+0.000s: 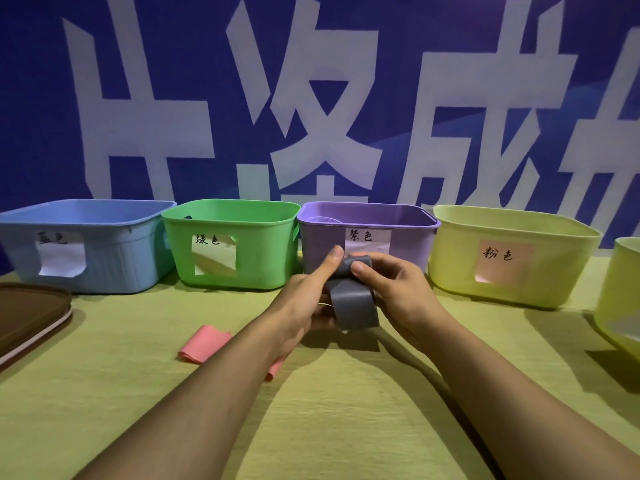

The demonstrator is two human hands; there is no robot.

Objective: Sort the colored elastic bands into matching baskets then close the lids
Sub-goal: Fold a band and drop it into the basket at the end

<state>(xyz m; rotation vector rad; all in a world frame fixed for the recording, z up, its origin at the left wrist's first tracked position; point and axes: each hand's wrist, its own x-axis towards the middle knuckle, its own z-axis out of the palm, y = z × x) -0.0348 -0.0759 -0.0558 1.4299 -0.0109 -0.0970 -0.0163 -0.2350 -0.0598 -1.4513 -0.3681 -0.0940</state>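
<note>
A grey-purple elastic band (353,303) is held up in front of the purple basket (408,244). My left hand (304,299) pinches its upper fold with thumb and fingers, and my right hand (394,289) grips the same fold from the right. The band's loop hangs down between both hands. A pink band (204,344) lies flat on the tablecloth to the left, partly hidden under my left forearm. The blue basket (114,258), green basket (263,258) and a yellow-green basket with a pink label (554,268) stand in a row with the purple one, all without lids.
A brown lid (31,313) lies at the table's left edge. Another yellow-green basket (620,306) is cut off at the right edge. A blue banner with large white characters (311,98) rises right behind the baskets.
</note>
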